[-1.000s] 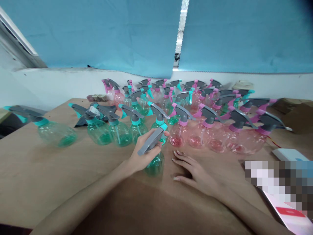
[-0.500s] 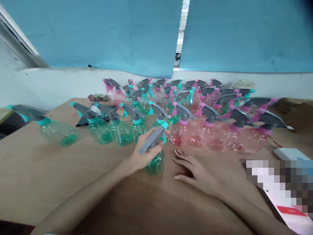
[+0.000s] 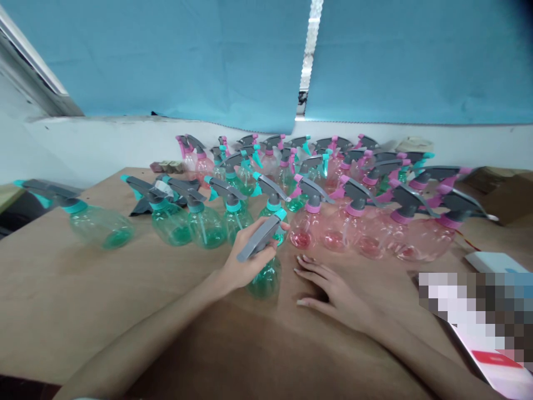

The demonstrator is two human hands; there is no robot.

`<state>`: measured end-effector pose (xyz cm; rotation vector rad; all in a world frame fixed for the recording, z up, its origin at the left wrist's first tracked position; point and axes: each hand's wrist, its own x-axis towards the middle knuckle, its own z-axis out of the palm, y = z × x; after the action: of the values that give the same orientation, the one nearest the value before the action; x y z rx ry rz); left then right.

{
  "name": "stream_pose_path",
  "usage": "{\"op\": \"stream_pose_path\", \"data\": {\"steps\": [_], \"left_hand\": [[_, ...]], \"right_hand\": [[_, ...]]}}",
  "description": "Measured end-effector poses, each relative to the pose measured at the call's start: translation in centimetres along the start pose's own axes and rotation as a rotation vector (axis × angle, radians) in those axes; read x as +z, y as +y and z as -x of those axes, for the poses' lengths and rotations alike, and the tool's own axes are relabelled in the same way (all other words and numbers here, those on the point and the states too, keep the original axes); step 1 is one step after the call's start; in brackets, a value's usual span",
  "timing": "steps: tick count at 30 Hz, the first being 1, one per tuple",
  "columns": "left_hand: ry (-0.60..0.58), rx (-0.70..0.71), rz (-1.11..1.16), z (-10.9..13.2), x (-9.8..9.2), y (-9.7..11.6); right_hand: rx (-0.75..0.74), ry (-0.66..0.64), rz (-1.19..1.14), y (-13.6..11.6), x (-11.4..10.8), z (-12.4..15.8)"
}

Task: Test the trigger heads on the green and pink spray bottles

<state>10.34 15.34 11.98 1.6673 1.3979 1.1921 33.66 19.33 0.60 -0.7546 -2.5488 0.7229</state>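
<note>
A blue curtain point(image 3: 187, 61) hangs over the pale wall point(image 3: 116, 149), and below it we have a brown table point(image 3: 104, 311). We take the bottle point(image 3: 263, 282) in hand as the clock's centre, with twelve toward the wall. It is green and clear, near the middle of the table; we cannot tell whether its base bears fully on the wood.

Our left hand point(image 3: 245, 269) is closed around its upper part, under and beside the grey spray head point(image 3: 262, 239), whose teal nozzle point(image 3: 281, 215) points to about one o'clock. Our right hand point(image 3: 337, 294) lies at three o'clock, palm down on the table, fingers loosely spread and thumb apart, holding nothing, near the bottle but apart from it.

Five green bottles point(image 3: 207, 226) stand in a row from about ten to twelve, the outermost well apart from the others. Four pink bottles point(image 3: 339, 230) carry the row on from one toward three. Behind them, from eleven round to two, mixed bottles point(image 3: 268, 161) crowd near the wall. We see a black cloth-like thing point(image 3: 140, 207) at ten and a white box point(image 3: 495, 261) at three, just above a pixelated patch.
</note>
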Motion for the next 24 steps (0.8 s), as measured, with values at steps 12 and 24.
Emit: {"op": "stream_pose_path", "data": {"steps": [12, 24], "left_hand": [[-0.013, 0.054, -0.032, 0.4, -0.3, 0.7], [-0.002, 0.053, -0.063, 0.4, -0.1, 0.5]], "right_hand": [[0.013, 0.005, -0.007, 0.0, 0.1, 0.0], [0.019, 0.004, -0.006, 0.0, 0.1, 0.0]]}}
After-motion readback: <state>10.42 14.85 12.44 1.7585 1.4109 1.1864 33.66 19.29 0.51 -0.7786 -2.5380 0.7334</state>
